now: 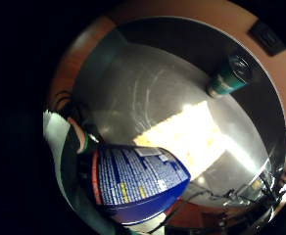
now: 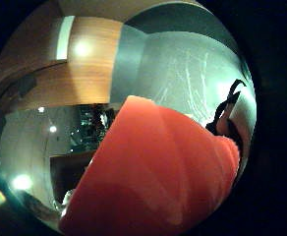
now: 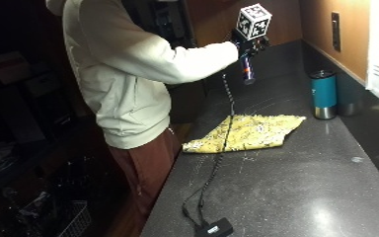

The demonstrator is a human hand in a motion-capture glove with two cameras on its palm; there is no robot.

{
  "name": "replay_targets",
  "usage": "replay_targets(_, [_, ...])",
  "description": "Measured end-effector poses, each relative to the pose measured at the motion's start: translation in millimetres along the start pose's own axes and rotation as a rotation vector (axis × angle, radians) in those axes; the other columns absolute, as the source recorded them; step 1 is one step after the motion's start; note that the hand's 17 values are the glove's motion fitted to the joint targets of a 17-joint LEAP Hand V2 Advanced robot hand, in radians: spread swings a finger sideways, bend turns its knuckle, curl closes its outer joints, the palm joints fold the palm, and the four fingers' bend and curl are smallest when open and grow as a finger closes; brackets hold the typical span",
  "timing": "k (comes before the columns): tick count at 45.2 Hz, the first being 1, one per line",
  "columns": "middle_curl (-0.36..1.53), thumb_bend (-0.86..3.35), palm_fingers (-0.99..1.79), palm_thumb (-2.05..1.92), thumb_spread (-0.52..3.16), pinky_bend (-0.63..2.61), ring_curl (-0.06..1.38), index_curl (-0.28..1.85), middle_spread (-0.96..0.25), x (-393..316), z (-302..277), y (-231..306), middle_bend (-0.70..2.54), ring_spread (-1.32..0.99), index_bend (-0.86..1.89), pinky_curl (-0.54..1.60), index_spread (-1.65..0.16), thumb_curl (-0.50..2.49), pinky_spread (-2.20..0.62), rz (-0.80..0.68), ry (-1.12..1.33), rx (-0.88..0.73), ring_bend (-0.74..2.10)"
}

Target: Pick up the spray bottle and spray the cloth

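Note:
My gloved right hand [image 3: 245,47] is raised above the dark counter [image 3: 294,187] and grips a blue spray bottle [image 3: 247,69] with a red top, held upright in the air above the far end of the cloth. The bottle's blue labelled body [image 1: 133,181] fills part of the little finger side palm view, and its red trigger head [image 2: 158,172] fills the thumb side palm view. The yellow patterned cloth [image 3: 245,133] lies folded flat on the counter below, also seen as the bright cloth [image 1: 182,137] under the bottle.
A teal tumbler [image 3: 323,94] with a steel base stands near the back wall, right of the cloth, also seen as the tumbler [image 1: 228,78]. A smaller metal cup [image 3: 348,106] stands beside it. A black cable [image 3: 215,163] runs across the cloth to a small box [image 3: 212,228] at the counter's near edge.

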State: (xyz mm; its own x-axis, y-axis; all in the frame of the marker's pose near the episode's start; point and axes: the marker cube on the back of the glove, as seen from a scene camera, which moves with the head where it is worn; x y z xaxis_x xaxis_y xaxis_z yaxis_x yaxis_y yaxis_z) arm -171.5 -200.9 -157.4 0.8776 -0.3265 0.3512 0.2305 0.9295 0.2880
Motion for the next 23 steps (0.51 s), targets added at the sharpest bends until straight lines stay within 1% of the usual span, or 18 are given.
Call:
replay_targets(4, [0.48, -0.03, 1.37, 0.93, 0.24, 0.34, 0.42, 0.52, -0.11, -6, -3, -1, 0.57, -0.18, 0.45, 0.37, -0.15, 0.80, -0.20, -0.036, -0.089, 0.063, 0.51])
replay_targets(13, [0.48, -0.03, 1.37, 0.93, 0.24, 0.34, 0.41, 0.52, -0.11, -22, 13, -16, 0.56, -0.18, 0.45, 0.37, -0.15, 0.80, -0.20, -0.101, -0.258, 0.188, 0.51])
replay_targets(23, [0.48, -0.03, 1.38, 0.94, 0.25, 0.33, 0.42, 0.53, -0.11, -38, 42, -33, 0.57, -0.17, 0.46, 0.37, -0.15, 0.80, -0.20, -0.173, -0.424, 0.334, 0.51])
